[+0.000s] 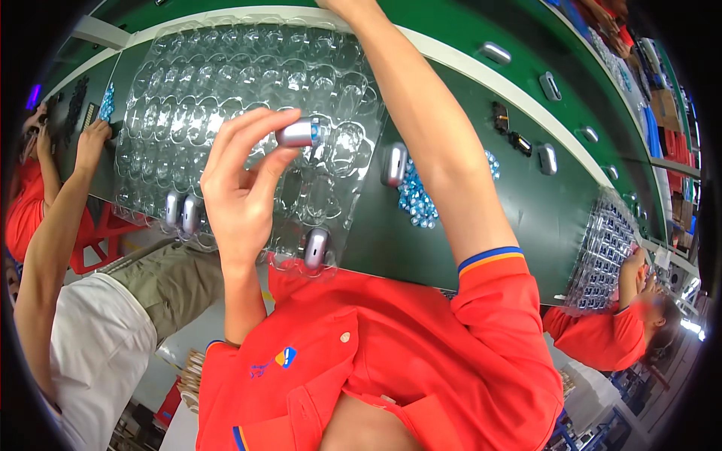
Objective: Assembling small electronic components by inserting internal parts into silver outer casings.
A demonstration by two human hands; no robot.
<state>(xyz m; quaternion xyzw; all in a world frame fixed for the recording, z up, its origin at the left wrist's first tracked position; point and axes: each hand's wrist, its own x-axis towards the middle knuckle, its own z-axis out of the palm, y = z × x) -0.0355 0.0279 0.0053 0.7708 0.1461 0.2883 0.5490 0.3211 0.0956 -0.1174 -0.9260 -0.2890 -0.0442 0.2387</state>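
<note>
Clear tray [162, 105], blue pieces [417, 199] on green table [519, 225]

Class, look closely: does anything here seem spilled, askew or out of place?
The blue pieces lie in a loose heap on the dark green table, with no container visible, which might look spilled. Nothing appears clearly damaged.

Tray [154, 150] on table [519, 199], cases [317, 248] in near pockets, small parts [416, 197] to right

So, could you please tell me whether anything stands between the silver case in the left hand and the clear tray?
Nothing visible does: the left hand holds the silver case over the clear tray, though the height is hard to judge. The right forearm lies off to the case's right.
</note>
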